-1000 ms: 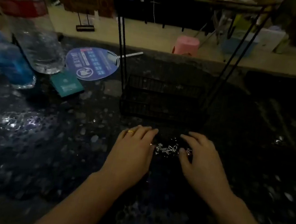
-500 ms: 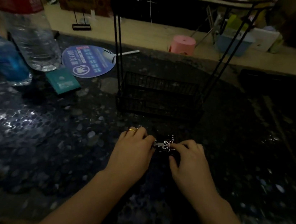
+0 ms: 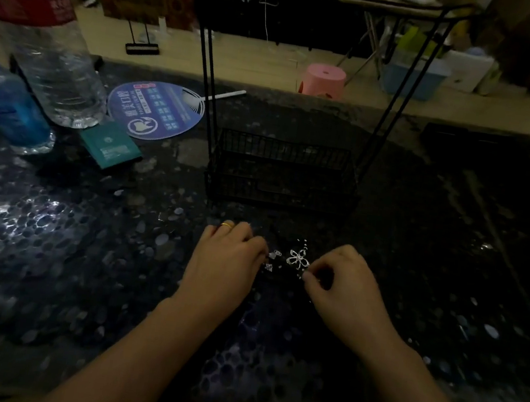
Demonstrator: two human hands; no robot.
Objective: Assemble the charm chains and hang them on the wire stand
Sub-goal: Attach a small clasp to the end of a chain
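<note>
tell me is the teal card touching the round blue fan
Cannot tell. In the head view the teal card lies just below the fan's lower edge, beside the large bottle, but the dim picture shows neither a gap nor contact plainly.

Dim room, tan floor (image 3: 258, 61), pink stool (image 3: 323, 79) (plastic), dark cabinet (image 3: 282, 10)

silver charms (image 3: 298, 258), black wire stand (image 3: 281, 172), pink stool (image 3: 324, 79).

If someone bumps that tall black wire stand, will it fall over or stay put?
The wire stand would probably wobble: its thin uprights rise tall above a small basket base. It looks light, being open wire with nothing seen inside, so a push might slide it on the glossy table. A bump near the top seems likelier to tip it than one at the base.
</note>
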